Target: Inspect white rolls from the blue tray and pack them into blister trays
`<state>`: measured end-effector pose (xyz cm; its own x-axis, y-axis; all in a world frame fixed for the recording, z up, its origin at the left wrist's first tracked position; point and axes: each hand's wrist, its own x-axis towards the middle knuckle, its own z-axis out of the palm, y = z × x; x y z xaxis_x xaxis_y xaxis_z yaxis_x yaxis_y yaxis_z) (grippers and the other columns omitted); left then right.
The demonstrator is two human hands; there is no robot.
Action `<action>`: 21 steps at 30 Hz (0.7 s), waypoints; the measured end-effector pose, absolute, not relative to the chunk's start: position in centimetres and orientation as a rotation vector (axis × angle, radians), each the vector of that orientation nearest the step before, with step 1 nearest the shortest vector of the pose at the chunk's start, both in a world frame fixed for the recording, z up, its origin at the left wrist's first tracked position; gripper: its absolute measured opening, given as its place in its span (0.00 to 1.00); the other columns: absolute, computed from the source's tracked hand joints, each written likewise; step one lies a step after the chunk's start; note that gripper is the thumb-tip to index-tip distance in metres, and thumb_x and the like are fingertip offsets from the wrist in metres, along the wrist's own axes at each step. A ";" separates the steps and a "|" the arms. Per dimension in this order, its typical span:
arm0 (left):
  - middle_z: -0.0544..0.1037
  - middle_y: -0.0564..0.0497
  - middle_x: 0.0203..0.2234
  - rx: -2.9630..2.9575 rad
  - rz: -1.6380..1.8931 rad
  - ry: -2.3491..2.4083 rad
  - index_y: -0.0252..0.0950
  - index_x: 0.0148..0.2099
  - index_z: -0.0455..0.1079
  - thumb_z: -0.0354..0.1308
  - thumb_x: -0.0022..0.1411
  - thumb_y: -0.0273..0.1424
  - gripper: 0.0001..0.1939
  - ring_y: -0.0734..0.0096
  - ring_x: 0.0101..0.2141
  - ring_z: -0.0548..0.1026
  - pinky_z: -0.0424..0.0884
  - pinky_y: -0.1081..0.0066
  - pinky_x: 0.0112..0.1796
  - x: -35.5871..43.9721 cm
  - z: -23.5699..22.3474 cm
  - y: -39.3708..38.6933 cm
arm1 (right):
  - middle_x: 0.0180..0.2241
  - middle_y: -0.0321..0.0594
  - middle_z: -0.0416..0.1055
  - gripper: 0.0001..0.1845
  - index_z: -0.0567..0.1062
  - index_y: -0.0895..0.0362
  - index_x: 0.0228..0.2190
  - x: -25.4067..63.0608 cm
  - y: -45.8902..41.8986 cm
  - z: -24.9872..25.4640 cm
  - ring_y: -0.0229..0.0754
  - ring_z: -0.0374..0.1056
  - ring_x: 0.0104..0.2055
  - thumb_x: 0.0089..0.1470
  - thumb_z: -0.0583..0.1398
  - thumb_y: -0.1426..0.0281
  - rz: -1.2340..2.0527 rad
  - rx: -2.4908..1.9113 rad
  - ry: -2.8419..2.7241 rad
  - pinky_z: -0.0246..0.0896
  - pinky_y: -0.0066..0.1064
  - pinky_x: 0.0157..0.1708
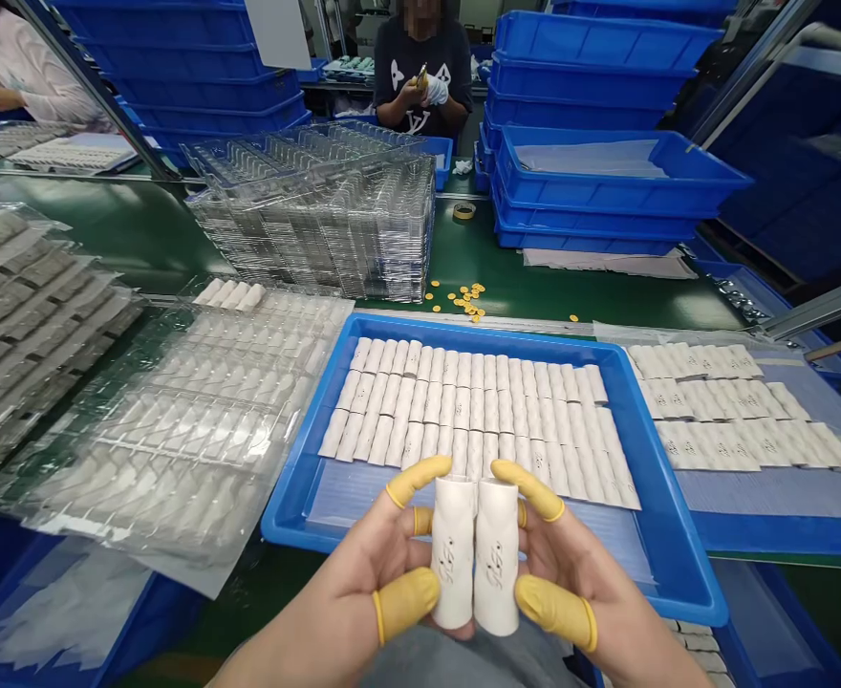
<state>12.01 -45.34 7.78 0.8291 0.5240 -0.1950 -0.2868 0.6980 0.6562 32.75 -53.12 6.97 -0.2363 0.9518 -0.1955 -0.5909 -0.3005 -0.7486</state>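
Note:
My left hand (392,564), with yellow finger cots, grips a white tube-like casing (453,564) between thumb and fingers. A matching white casing (496,569) stands beside it in my right hand (560,564), which wears the same cots. Both are upright, side by side, with black script-like print facing me. Behind them is a blue tray (679,535), where rows of similar white casings (463,392) lie on a translucent sheet. The held casings are over the tray's near part. Some of my fingers are hidden behind them.
Clear plastic trays with white pieces (198,401) lie left; stacked clear blister trays (320,220) stand behind. More printed casings (743,401) rest right. Yellow discs (467,301) and a tape roll (463,210) lie on the green table. Blue bins (593,191) and a person (420,86) are beyond.

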 end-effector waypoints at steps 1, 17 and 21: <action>0.77 0.48 0.47 0.638 0.468 0.368 0.56 0.66 0.59 0.61 0.67 0.29 0.30 0.70 0.38 0.80 0.75 0.68 0.40 12.0 7.8 -45.3 | 0.56 0.43 0.71 0.34 0.65 0.35 0.61 32.7 -53.1 7.1 0.55 0.67 0.60 0.58 0.69 0.65 1.761 -0.792 -0.664 0.69 0.50 0.52; 0.75 0.48 0.52 0.689 0.395 0.347 0.58 0.66 0.58 0.61 0.67 0.30 0.30 0.65 0.45 0.79 0.76 0.67 0.42 11.6 9.2 -45.2 | 0.55 0.40 0.73 0.31 0.67 0.35 0.60 32.2 -53.3 7.8 0.52 0.64 0.62 0.58 0.68 0.62 1.691 -0.872 -0.732 0.60 0.49 0.59; 0.74 0.47 0.54 0.697 0.417 0.381 0.60 0.65 0.59 0.61 0.66 0.29 0.31 0.61 0.45 0.79 0.78 0.65 0.40 11.5 8.8 -45.5 | 0.53 0.40 0.74 0.27 0.69 0.37 0.58 32.1 -53.4 7.8 0.51 0.68 0.58 0.59 0.68 0.62 1.664 -0.872 -0.740 0.65 0.46 0.55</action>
